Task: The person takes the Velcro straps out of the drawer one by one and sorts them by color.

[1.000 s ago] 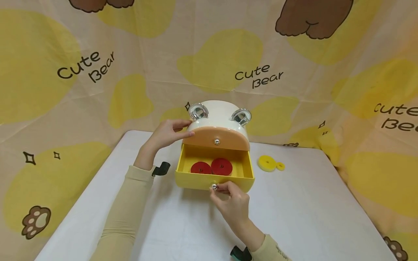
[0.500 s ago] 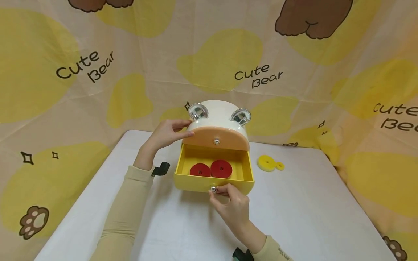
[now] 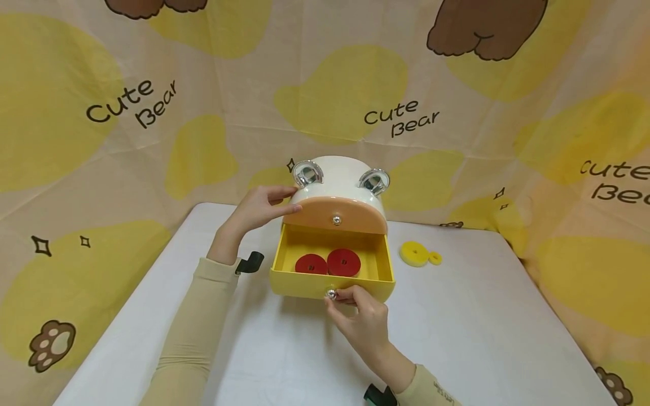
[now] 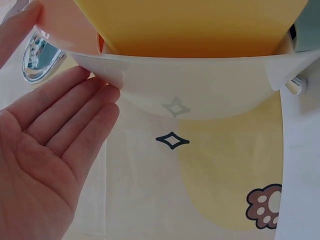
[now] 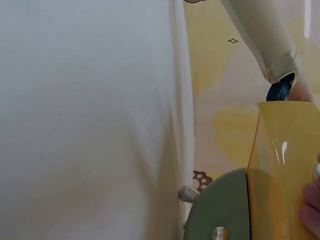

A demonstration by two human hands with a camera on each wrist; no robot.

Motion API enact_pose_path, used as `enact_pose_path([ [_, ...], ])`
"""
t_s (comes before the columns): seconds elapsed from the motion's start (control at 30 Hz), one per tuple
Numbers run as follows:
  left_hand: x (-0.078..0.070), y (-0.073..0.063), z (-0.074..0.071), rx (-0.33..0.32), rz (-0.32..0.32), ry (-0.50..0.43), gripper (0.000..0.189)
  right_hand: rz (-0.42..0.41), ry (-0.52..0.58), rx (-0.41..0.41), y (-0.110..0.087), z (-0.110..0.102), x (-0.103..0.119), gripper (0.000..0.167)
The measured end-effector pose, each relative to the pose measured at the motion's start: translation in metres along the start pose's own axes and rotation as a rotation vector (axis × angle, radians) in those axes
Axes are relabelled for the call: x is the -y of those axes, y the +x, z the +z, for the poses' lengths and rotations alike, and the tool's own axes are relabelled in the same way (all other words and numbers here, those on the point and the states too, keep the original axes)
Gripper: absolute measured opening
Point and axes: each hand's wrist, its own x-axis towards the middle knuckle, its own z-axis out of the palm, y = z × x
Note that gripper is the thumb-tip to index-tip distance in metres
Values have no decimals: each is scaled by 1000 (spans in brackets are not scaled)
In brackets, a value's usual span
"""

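The left hand (image 3: 256, 208), fingers nearly straight, touches the white cabinet (image 3: 337, 179); a steady brace seems wise. Two red discs (image 3: 351, 264) lie in the pulled-out yellow drawer (image 3: 294, 283), where jerking could slide them. The right hand (image 3: 364, 317) pinches its silver knob (image 3: 331, 294). Two yellow discs (image 3: 413, 259) rest farther right on the worktop (image 3: 487, 321), outside the drawer's path.

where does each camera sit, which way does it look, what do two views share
Head: on the head, facing forward and down at the white-topped box and its open yellow drawer; left hand and right hand show.
Left wrist: on that wrist, looking at the box's side and backdrop; left palm and fingers show.
Right wrist: on that wrist, looking across the white table and drawer's front; right fingertips and left sleeve show.
Shared: head and right wrist both show the silver knob.
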Motion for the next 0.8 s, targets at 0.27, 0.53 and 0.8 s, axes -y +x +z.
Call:
enact_pose_path([
  [0.27,-1,0,0,5,-1,7,67,-32,-10,-16,0,1,-1,24],
  [0.53,-1,0,0,7,-8,0,70,-62,-9,-31,0,1,-1,23],
  [0.8,0,0,-2,15,-15,4,70,-143,-3,-69,3,1,3,14],
])
